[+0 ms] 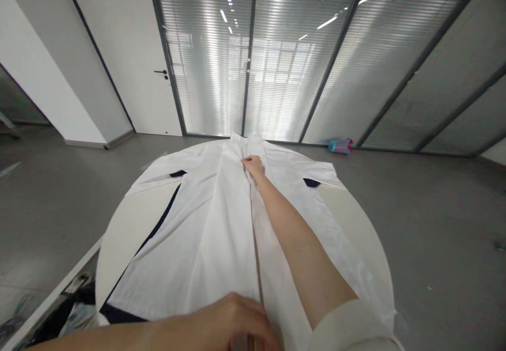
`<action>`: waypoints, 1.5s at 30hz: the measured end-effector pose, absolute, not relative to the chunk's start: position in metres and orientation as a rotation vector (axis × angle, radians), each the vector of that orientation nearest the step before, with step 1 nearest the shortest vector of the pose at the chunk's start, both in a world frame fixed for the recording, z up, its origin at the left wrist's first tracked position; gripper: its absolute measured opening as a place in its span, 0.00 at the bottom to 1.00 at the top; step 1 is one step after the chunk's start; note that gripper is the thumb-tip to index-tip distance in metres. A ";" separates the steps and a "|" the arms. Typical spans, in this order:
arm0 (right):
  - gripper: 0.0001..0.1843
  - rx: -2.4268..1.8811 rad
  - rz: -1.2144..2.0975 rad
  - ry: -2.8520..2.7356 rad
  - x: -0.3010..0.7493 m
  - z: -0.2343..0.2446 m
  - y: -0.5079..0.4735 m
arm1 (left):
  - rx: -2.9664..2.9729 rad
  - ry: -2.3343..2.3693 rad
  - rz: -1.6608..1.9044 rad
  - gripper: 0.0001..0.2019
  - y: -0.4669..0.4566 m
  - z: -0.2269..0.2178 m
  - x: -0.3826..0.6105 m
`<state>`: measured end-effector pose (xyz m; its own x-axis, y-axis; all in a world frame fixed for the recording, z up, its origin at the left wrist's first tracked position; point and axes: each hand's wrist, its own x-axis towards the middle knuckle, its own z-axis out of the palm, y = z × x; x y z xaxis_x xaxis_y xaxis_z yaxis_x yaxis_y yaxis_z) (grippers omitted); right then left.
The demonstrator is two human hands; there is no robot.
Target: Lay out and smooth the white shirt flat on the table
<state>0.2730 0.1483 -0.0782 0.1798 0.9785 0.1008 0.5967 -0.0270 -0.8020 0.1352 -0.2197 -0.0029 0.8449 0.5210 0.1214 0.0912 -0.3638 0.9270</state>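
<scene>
A long white coat (213,224) lies spread front side up, with its collar at the far end and its sleeves out to both sides. Dark navy fabric shows at its cuffs and along its left edge. Near the collar, my right hand (253,165) pinches the front edge of the coat, the arm stretched over its right half. My left hand (241,319) is low in view at the near end of the coat, fingers curled down at the front opening. Its fingertips are partly cut off by the bottom of the view.
Under the coat is a round cream table (126,224). At the lower left, a white-edged open container (67,298) holds dark and plastic-wrapped items. A blue and red object (340,146) lies on the grey floor by the glass partition (276,77). A door (138,66) stands beyond.
</scene>
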 end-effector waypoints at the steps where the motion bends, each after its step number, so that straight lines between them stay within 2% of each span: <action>1: 0.06 -1.715 0.647 -1.505 0.273 -0.078 0.148 | 1.986 0.499 0.545 0.10 -0.211 0.005 0.132; 4: 0.07 -1.717 0.634 -1.504 0.272 -0.079 0.147 | 2.315 0.742 0.769 0.15 -0.168 0.017 0.117; 6: 0.07 -1.723 0.624 -1.501 0.271 -0.079 0.147 | 2.571 0.937 0.843 0.17 -0.129 0.007 0.106; 10: 0.07 -1.735 0.613 -1.495 0.271 -0.078 0.148 | 2.771 1.264 0.586 0.32 -0.069 -0.045 0.090; 12: 0.07 -1.741 0.610 -1.492 0.271 -0.078 0.147 | 2.790 1.327 0.430 0.34 -0.060 -0.071 0.087; 15: 0.07 -1.749 0.609 -1.490 0.271 -0.077 0.146 | 2.826 1.355 0.341 0.35 -0.063 -0.093 0.087; 19: 0.07 -1.748 0.617 -1.504 0.270 -0.073 0.145 | 2.850 1.369 0.304 0.36 -0.067 -0.087 0.088; 22: 0.08 -1.732 0.611 -1.532 0.270 -0.065 0.139 | 2.847 1.357 0.328 0.28 -0.049 -0.075 0.087; 25: 0.08 -1.536 0.495 -1.722 0.273 -0.053 0.111 | 2.830 1.364 0.439 0.19 -0.009 -0.069 0.083; 29: 0.13 -1.016 0.445 -2.223 0.284 -0.038 0.023 | 2.783 1.424 0.535 0.21 0.057 -0.070 0.083; 33: 0.33 -0.747 0.458 -2.732 0.306 -0.030 -0.074 | 2.754 1.535 0.530 0.23 0.112 -0.068 0.097; 35: 0.38 -0.667 0.468 -2.882 0.317 -0.030 -0.106 | 2.725 1.611 0.492 0.25 0.131 -0.065 0.110; 38: 0.41 -0.669 0.464 -2.933 0.326 -0.032 -0.129 | 2.641 1.742 0.443 0.28 0.153 -0.063 0.130; 45: 0.39 -0.708 0.475 -2.895 0.330 -0.034 -0.134 | 2.542 1.816 0.369 0.32 0.178 -0.081 0.150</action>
